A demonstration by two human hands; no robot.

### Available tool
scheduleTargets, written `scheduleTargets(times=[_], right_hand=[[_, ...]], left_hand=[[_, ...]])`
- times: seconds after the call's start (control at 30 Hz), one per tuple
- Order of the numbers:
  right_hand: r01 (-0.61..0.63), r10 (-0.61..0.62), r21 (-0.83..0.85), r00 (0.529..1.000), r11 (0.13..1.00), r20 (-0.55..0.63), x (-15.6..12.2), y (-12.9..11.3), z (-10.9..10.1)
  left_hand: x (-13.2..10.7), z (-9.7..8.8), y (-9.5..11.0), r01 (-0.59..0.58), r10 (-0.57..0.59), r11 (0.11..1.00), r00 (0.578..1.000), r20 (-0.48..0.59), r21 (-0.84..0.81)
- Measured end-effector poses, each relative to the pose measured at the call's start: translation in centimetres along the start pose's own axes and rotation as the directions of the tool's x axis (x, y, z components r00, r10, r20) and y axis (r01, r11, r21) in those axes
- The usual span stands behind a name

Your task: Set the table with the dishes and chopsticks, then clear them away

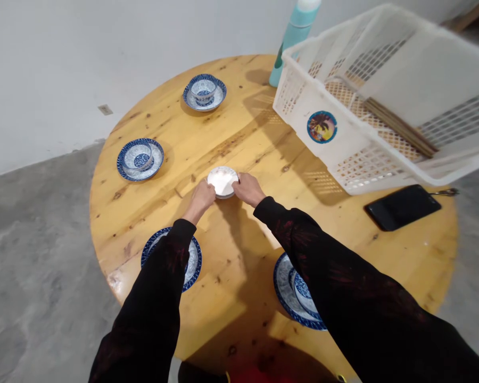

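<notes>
Near the middle of the round table, both hands grip a small stack of white saucers (222, 182) from opposite sides. My left hand (203, 197) has its fingers closed on the left rim. On the right rim, my right hand (248, 188) pinches with the thumb on top. Blue-patterned plates with bowls stand around: one plate (157, 169) at the left, another plate (220, 100) at the back. My left sleeve partly covers a third plate (193, 268), and my right sleeve hides part of a plate (282, 290) with a bowl on it.
A large white plastic basket (303, 101) stands at the right, holding brown chopsticks (401, 127). A turquoise bottle (296, 33) is behind it. A black phone (403, 207) lies in front of the basket. The wooden table (175, 133) stands close to a wall.
</notes>
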State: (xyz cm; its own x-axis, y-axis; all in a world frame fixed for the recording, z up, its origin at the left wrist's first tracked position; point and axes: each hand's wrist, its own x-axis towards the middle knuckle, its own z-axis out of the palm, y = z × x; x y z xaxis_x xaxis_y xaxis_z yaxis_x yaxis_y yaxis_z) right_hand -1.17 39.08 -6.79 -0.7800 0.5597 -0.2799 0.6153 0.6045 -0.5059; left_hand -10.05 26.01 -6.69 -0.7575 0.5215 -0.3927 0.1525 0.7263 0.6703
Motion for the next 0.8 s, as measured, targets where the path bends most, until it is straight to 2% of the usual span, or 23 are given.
scheduleTargets(times=[0.07,0.13,0.23,0.3,0.43,0.63,0.8], right_hand=[[0.010,-0.010,-0.002,1.000,1.000,-0.012,-0.1,0.0,-0.2],[0.026,-0.026,-0.002,0.996,1.000,-0.084,-0.3,0.1,-0.4],[0.029,-0.031,-0.009,0.979,1.000,-0.201,-0.7,0.4,-0.8],[0.019,-0.021,-0.011,0.979,1.000,-0.201,-0.8,0.3,-1.0],[0.001,0.000,0.005,0.985,1.000,-0.172,-1.0,-0.1,-1.1],[-0.001,0.013,0.057,0.980,0.998,-0.199,-1.2,-0.9,-1.7],[-0.003,0.053,0.177,0.959,0.984,-0.277,-1.9,-0.7,-3.8]], left_hand=[[-0.5,-0.5,0.4,-0.043,0.045,0.996,0.999,-0.024,0.083],[-1.2,-1.0,0.9,-0.083,0.097,0.980,0.993,-0.073,0.180],[-2.1,-1.7,1.6,-0.068,0.119,0.959,0.978,-0.170,0.277],[-2.4,-2.0,2.0,-0.048,0.121,0.946,0.970,-0.212,0.321],[-2.1,-2.0,2.3,-0.037,0.139,0.911,0.965,-0.221,0.412],[-1.6,-2.0,2.7,-0.021,0.127,0.910,0.965,-0.231,0.414],[-3.5,-3.1,5.1,-0.092,0.203,0.920,0.944,-0.262,0.381]])
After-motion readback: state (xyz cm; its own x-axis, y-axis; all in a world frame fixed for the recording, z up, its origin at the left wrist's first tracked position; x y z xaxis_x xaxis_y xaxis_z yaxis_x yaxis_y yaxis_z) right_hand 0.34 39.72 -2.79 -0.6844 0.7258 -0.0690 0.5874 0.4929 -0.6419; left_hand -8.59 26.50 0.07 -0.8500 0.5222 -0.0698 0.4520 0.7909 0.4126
